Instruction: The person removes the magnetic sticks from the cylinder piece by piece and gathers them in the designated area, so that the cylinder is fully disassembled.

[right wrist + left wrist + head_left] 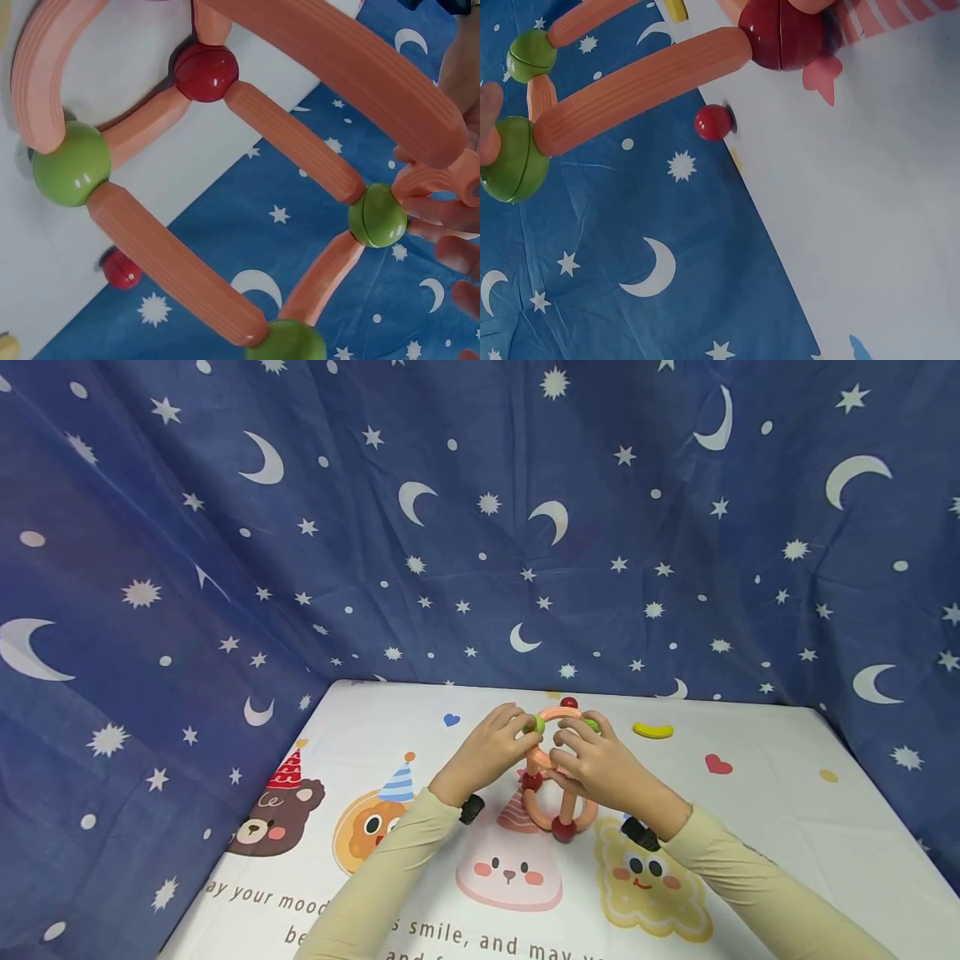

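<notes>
A frame of ribbed orange sticks and red and green balls stands on the table in the head view, an orange curved stick (537, 810) at its base. My left hand (491, 747) pinches around a green ball (537, 724) at the frame's upper left; its fingertips (439, 214) also show by that ball in the right wrist view. My right hand (600, 764) reaches in from the right, fingers curled about an orange curved stick (337, 67) that looms large in the right wrist view. Another green ball (592, 725) shows behind this hand.
A loose red ball (569, 702) lies behind the frame. To its right is a yellow curved stick (653, 731). The white tablecloth (787, 810) carries printed cartoon figures, and a blue starry curtain (480, 527) hangs behind and at the sides.
</notes>
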Available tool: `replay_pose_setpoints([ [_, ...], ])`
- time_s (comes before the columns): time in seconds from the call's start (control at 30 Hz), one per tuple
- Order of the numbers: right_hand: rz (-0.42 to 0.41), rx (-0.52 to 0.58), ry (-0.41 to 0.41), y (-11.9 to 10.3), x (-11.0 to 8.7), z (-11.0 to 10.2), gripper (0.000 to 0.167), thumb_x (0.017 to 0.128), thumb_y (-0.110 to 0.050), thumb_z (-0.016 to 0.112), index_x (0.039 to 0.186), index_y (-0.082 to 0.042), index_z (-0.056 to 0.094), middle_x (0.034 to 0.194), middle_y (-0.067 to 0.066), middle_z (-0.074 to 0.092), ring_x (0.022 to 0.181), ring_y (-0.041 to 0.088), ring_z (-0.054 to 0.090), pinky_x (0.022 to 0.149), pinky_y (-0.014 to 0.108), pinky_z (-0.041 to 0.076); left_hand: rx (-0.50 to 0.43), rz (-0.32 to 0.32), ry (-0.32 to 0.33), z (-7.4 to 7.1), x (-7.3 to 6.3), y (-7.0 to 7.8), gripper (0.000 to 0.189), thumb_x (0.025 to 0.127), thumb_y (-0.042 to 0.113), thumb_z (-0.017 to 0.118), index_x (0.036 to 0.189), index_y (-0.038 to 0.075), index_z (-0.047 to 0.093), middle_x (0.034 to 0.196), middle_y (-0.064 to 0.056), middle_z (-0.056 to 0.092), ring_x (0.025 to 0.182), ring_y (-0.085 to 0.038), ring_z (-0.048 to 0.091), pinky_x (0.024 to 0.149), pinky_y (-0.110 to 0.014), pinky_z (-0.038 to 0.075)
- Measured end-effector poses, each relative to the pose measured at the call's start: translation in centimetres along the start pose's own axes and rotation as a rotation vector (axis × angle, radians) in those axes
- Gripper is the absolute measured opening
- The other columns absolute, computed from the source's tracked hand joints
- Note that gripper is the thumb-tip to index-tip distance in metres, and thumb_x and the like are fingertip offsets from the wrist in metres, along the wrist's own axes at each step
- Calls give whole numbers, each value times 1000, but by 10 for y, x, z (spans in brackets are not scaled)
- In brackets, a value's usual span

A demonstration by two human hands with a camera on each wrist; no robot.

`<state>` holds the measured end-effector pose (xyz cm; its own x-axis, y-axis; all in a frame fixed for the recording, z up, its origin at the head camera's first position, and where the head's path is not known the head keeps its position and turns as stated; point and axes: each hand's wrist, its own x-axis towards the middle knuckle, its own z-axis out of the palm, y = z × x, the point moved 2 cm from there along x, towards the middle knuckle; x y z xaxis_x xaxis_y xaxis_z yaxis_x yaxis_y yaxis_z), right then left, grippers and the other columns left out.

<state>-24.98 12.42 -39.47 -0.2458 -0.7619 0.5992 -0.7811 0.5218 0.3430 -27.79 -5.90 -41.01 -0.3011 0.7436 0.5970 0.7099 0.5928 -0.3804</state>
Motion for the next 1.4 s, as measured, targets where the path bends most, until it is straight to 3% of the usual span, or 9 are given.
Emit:
replay_pose_setpoints([
  [0.13,24,-14,-49,1,5,2,28,71,-39,77,78,-15,65,83,1,63,94,23,54,88,49,39,-10,-9,-15,1,-1,0,18,79,14,73,95,17,65,99,3,60,98,-15,53,102,-28,40],
  [0.37,27,22,-80,2,4,7,25,71,-32,80,75,-14,63,74,-3,59,89,20,53,88,48,38,-55,-48,-18,3,-1,-1,27,78,17,75,103,17,66,100,2,61,98,-16,54,101,-28,40],
  [0.7,39,45,-93,3,-2,7,25,79,-37,73,80,-13,65,81,-2,65,92,21,56,90,51,41,-2,-149,-83,5,1,-6,47,81,27,73,125,21,59,98,0,60,96,-19,55,95,-30,43],
  [0.87,46,51,-92,4,-4,4,26,73,-33,79,82,-12,66,80,-1,64,90,20,55,90,50,41,-32,-171,-72,6,1,-4,53,82,28,71,132,24,54,93,1,61,91,-18,55,89,-29,44],
  [1.23,51,52,-91,3,-6,-1,30,66,-30,84,84,-12,67,81,0,65,90,21,56,90,50,42,-74,-176,-79,4,3,-4,53,81,25,73,130,23,56,95,-1,62,94,-19,56,89,-29,45],
  [1.4,55,65,-96,2,-6,0,29,67,-27,84,84,-11,67,80,0,64,90,20,56,91,51,42,-70,-156,-157,5,5,-6,54,81,21,73,131,22,53,96,-1,64,94,-20,57,92,-30,44],
])
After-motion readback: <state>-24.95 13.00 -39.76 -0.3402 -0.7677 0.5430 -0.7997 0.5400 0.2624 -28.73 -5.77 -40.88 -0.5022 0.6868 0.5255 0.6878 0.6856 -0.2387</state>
